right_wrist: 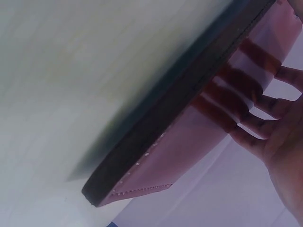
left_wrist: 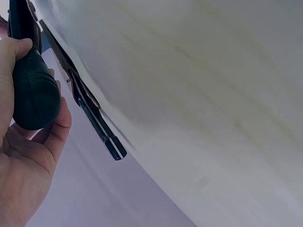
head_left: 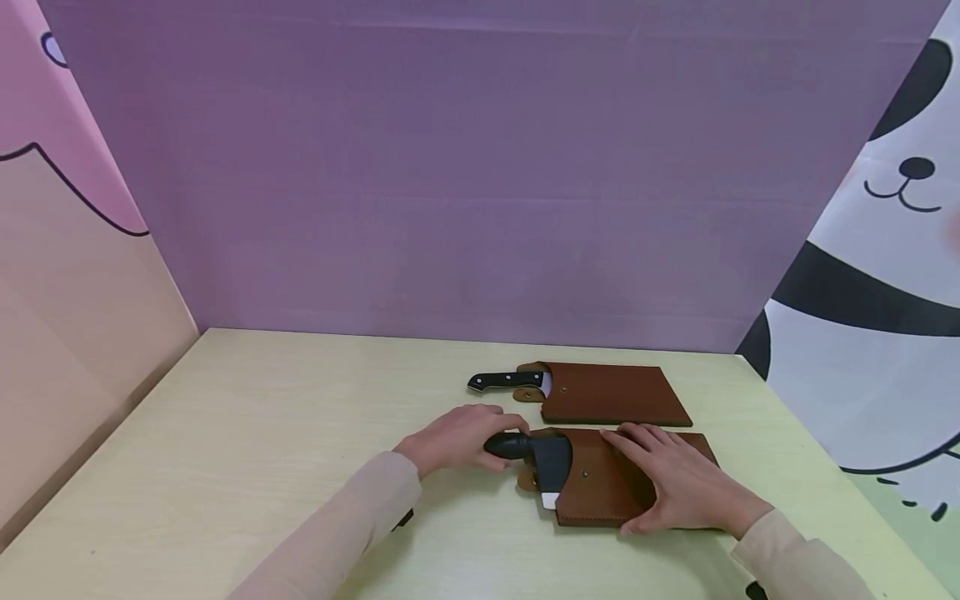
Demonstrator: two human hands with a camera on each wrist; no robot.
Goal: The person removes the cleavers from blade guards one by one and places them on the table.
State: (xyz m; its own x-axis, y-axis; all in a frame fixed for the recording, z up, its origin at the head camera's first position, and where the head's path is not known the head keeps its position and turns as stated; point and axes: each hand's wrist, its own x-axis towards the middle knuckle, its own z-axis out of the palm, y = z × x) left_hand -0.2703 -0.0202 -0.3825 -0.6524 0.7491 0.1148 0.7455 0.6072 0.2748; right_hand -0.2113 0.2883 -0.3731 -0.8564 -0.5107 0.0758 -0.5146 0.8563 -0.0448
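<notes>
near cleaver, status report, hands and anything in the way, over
Left hand grips black handle; right hand rests on brown sheath. Blade partly showing at sheath mouth. No obstruction seen; second sheathed knife lies beyond.

near sheath (head_left: pixel 588 500) on table (head_left: pixel 262 433), under right hand (head_left: pixel 678 479); cleaver (head_left: pixel 552 467) part-way in it, handle (head_left: pixel 507 446) within left hand (head_left: pixel 461 437). beyond both hands: far sheath (head_left: pixel 607 392), knife (head_left: pixel 517 380) part-way in, projecting left.

You have a black-handled knife (head_left: pixel 510 381) in a brown sheath (head_left: pixel 611 393) on the pale wood-grain table (head_left: pixel 285 425), a purple backdrop (head_left: pixel 480 175) behind, a panda print (head_left: pixel 892 225) at your right, a pink cartoon print (head_left: pixel 71 137) left.
</notes>
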